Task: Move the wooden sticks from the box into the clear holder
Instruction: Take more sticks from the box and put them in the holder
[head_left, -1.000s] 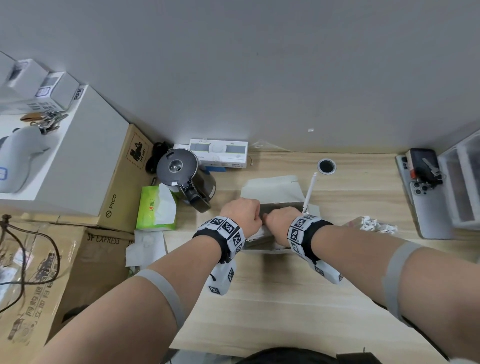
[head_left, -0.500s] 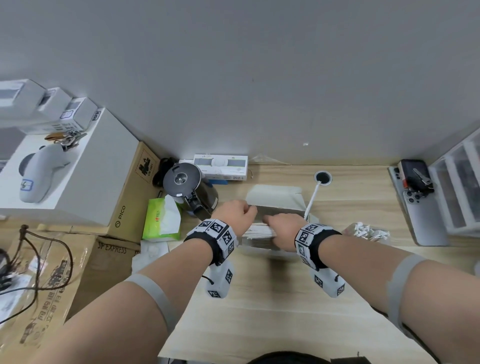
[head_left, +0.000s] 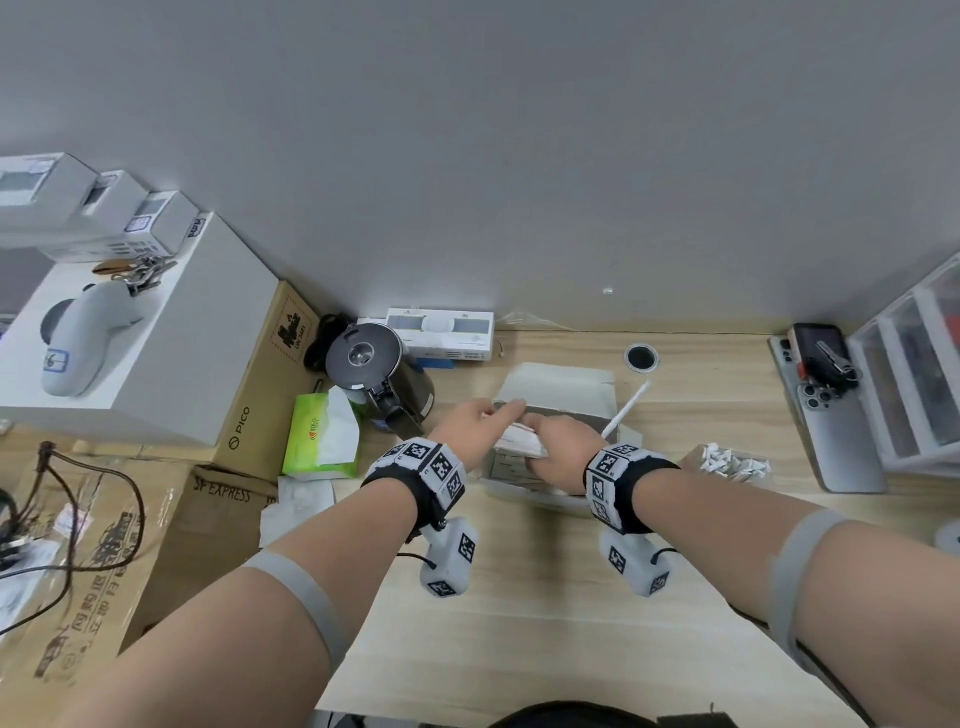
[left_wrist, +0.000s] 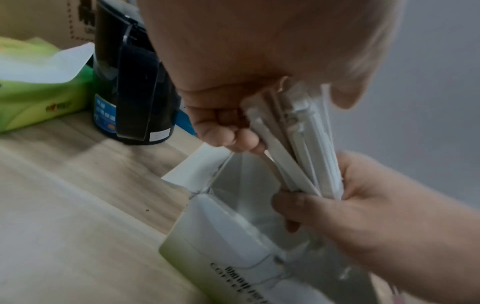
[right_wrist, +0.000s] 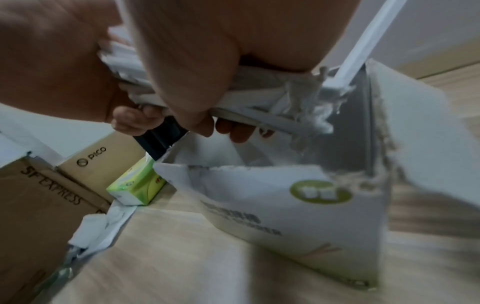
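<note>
Sticks (head_left: 517, 441): one paper-wrapped bundle, held level just above the open box (head_left: 558, 387). Left hand (head_left: 470, 423): fingers curled round the bundle's left end. Right hand (head_left: 558, 447): fingers and thumb curled round its right end. Box: white card with green print, torn top flaps raised, standing on the desk (head_left: 519, 623); one loose stick (head_left: 626, 410) leans out of its right corner. Holder: cannot tell where. Left of the box: black kettle (head_left: 374, 374), green tissue pack (head_left: 322, 434). Right: phone (head_left: 826, 415).
</note>
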